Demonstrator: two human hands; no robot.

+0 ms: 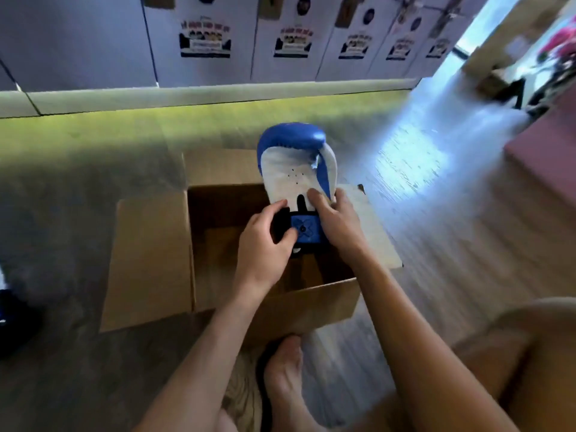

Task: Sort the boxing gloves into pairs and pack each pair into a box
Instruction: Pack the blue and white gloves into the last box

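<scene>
Fingers (282, 207) of my left hand (265, 244) are curled around the black cuff of the blue and white boxing glove (296, 163), thumb pressing just beside the blue strap patch (304, 229), while my right hand (335, 222) clamps the other side of that cuff, its fingertips lying on the white palm panel. So both hands are closed on one glove, one on each side of the wrist, the strap patch showing between them. Beyond my fingertips the glove stretches away from me, palm side up, the rounded blue knuckle end farthest out and reaching past the far flap. Directly under my knuckles sits the open cardboard box (311, 304), and I'm holding the glove above its opening; what I can see of its dim inside is bare cardboard. One flap (149, 260) lies spread flat out to the left of my left hand, another pale one to the right of my right wrist. Below my forearms, close to the box's near wall, my bare foot (283, 372) rests on the wooden floor (436, 229). Far out left of my left hand, at the frame edge, there's a dark blue shape (12, 319), too blurred for me to call.
</scene>
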